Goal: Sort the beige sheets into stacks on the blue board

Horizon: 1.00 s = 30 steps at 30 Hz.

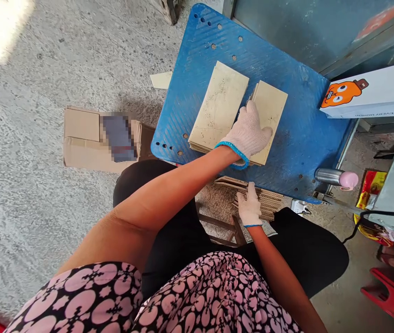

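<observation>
My left hand (250, 132), in a white knit glove with a blue cuff, lies over the right stack of cream-coloured rectangular panels (271, 104). Its thumb is spread from the fingers, which reach to the stack's left edge. Beside it lies a second stack of the same panels (219, 101), with dark specks on top. Lower down, by the table's near edge, my gloved right hand (250, 210) rests against a pile of thin panels (269, 199) seen edge-on. Its index finger is stretched out and the thumb stands apart; the other fingers are partly hidden.
A blue plastic tabletop (299, 134) with holes bears both upper stacks. A steel bottle with a pink lid (335, 178) and a white printed box (373, 92) are at the right. Cardboard (81, 152) lies on the floor leftward. A red stool (386, 291) stands lower right, near another person's foot.
</observation>
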Each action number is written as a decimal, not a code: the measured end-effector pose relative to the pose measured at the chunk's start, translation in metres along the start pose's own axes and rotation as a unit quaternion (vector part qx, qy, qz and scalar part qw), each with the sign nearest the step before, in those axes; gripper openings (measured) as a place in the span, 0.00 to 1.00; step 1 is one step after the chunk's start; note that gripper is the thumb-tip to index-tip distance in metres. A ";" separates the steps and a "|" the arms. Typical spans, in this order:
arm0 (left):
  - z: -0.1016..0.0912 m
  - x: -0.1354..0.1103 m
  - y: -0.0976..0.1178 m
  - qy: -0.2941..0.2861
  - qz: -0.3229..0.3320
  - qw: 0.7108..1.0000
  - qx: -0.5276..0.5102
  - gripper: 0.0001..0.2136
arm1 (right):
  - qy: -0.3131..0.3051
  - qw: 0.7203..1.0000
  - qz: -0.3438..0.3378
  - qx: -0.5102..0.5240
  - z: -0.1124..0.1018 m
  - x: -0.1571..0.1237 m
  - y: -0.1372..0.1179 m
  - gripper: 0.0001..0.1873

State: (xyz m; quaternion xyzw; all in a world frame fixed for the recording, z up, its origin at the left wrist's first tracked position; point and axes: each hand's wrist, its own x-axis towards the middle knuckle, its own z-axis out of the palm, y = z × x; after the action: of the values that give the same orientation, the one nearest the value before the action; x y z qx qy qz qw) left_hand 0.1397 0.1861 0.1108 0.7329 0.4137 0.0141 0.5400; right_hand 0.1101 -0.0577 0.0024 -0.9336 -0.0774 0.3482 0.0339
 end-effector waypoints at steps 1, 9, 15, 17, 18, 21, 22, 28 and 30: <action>-0.001 -0.001 0.001 0.002 -0.001 1.000 0.002 0.28 | 0.002 1.000 -0.005 0.016 0.003 0.000 0.004 0.39; -0.003 -0.005 0.005 0.038 0.030 0.999 0.014 0.35 | 0.014 0.998 -0.058 0.027 0.011 -0.006 0.023 0.30; -0.001 -0.007 0.003 0.022 0.074 0.997 0.002 0.33 | -0.092 0.937 -0.195 -0.276 -0.002 0.000 0.017 0.15; 0.000 -0.008 0.001 0.013 0.080 0.997 -0.003 0.31 | -0.120 0.913 -0.223 -0.321 -0.004 0.005 0.014 0.15; 0.001 -0.009 0.001 0.009 0.080 0.997 -0.004 0.30 | -0.129 0.905 -0.231 -0.333 -0.005 0.008 0.013 0.15; 0.000 -0.012 0.000 -0.023 0.082 0.996 -0.007 0.27 | -0.144 0.895 -0.245 -0.342 -0.010 0.013 0.006 0.16; -0.001 -0.013 0.000 -0.043 0.084 0.995 -0.007 0.27 | -0.148 0.896 -0.244 -0.341 -0.013 0.015 0.004 0.16; -0.008 -0.013 -0.006 -0.219 0.096 0.971 0.004 0.15 | -0.148 0.942 -0.231 -0.196 -0.058 0.022 0.006 0.13; -0.007 -0.011 -0.014 -0.274 0.082 0.958 -0.003 0.07 | -0.152 0.960 -0.222 -0.078 -0.086 0.023 0.012 0.12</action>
State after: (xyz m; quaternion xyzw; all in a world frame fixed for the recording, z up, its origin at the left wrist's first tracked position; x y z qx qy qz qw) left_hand 0.1212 0.1860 0.1067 0.7382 0.1886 -0.1420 0.6320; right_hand 0.1850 -0.0665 0.0516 -0.8289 -0.3140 0.4622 0.0254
